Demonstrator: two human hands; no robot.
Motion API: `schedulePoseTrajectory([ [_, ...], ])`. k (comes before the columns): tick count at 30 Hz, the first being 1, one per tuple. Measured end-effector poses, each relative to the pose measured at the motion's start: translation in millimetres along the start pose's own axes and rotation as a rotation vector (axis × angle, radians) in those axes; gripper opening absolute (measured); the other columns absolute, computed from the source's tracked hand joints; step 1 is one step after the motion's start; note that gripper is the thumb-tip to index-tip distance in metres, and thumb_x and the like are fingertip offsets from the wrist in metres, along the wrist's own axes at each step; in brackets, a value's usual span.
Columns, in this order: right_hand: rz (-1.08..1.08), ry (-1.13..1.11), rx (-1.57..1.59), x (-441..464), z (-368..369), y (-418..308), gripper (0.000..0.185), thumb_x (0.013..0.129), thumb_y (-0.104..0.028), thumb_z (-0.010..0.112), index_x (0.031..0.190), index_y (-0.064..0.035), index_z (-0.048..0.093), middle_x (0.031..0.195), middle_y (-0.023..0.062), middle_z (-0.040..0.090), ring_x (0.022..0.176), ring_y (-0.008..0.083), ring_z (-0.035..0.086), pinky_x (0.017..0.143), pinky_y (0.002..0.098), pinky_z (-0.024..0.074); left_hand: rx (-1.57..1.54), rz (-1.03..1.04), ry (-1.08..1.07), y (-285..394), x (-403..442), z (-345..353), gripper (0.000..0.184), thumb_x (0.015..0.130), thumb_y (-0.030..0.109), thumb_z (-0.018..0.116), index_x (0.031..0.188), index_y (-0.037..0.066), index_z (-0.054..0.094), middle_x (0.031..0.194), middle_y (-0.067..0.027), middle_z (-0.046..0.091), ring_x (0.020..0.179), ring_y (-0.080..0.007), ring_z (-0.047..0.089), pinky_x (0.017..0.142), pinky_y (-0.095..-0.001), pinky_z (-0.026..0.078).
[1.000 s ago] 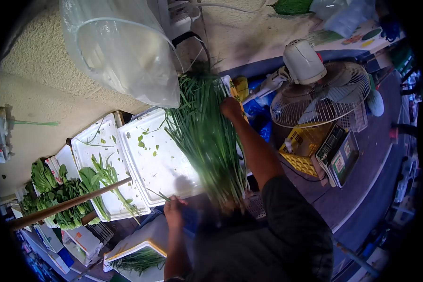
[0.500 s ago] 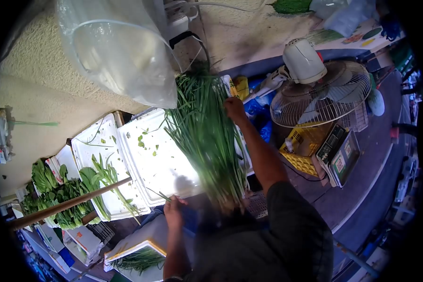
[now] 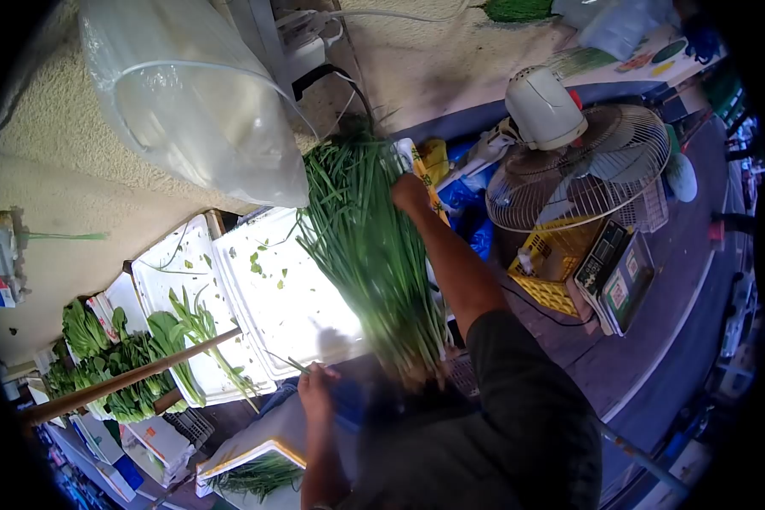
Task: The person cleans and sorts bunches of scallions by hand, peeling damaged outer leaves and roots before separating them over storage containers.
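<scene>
A large pile of long green leafy stalks (image 3: 370, 246) lies across the right side of a white tray (image 3: 289, 289), their pale ends toward my body. My right hand (image 3: 410, 194) rests at the pile's upper right edge; its fingers are hidden, so what it grips cannot be made out. Near the tray's front edge my left hand (image 3: 316, 382) is closed on a short green stalk (image 3: 287, 363), which points up and left. Small leaf scraps are scattered on the tray.
A big plastic bag (image 3: 200, 110) hangs at the upper left. A wooden pole (image 3: 136, 380) crosses a second tray (image 3: 178, 263) and leafy greens (image 3: 127, 365). To the right are a fan (image 3: 578, 170), a yellow basket (image 3: 546, 289) and a scale (image 3: 616, 285).
The view has shifted slightly, and the hanging bag appears farther left and lower. My right hand has moved slightly along the pile's edge; my left hand still holds the short stalk.
</scene>
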State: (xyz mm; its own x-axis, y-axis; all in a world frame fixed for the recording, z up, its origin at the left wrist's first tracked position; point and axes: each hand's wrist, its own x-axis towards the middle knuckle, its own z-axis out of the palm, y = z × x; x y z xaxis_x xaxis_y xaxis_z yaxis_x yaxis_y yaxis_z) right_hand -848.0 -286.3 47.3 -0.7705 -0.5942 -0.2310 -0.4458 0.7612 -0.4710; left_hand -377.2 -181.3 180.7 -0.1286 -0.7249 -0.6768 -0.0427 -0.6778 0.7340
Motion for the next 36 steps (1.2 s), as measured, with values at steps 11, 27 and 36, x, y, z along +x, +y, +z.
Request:
schedulePoseTrajectory([
  [11,0.053,-0.091,0.913,-30.8,-35.6,17.1,0.027,0.084,-0.027,0.066,0.076,-0.0008,0.066,0.071,0.0072,0.066,0.054,0.0149,0.055,0.052,0.0316,0.0438,-0.022,-0.011,0.000,-7.6,-1.0,-4.3,0.026,0.100,0.028,0.056,0.089,0.004,0.059,0.075,-0.0072,0.062,0.068,-0.0178,0.061,0.067,-0.0298,0.050],
  [27,-0.276,0.248,0.613,-18.8,21.3,53.3,0.023,0.091,-0.023,0.062,0.080,-0.0029,0.061,0.069,0.0037,0.057,0.063,0.0150,0.055,0.057,0.0330,0.0437,-0.074,0.006,-0.007,-11.4,-1.7,-8.3,0.025,0.100,0.027,0.058,0.090,0.003,0.058,0.075,-0.0081,0.062,0.069,-0.0185,0.061,0.068,-0.0307,0.051],
  [36,-0.108,0.113,0.793,-88.1,-132.6,-32.2,0.028,0.096,-0.025,0.057,0.100,0.0011,0.065,0.090,0.0131,0.066,0.058,0.0181,0.063,0.054,0.0321,0.0507,-0.118,0.015,-0.060,9.0,-12.7,0.4,0.027,0.101,0.028,0.056,0.094,0.002,0.060,0.076,-0.0070,0.062,0.068,-0.0168,0.060,0.067,-0.0295,0.051],
])
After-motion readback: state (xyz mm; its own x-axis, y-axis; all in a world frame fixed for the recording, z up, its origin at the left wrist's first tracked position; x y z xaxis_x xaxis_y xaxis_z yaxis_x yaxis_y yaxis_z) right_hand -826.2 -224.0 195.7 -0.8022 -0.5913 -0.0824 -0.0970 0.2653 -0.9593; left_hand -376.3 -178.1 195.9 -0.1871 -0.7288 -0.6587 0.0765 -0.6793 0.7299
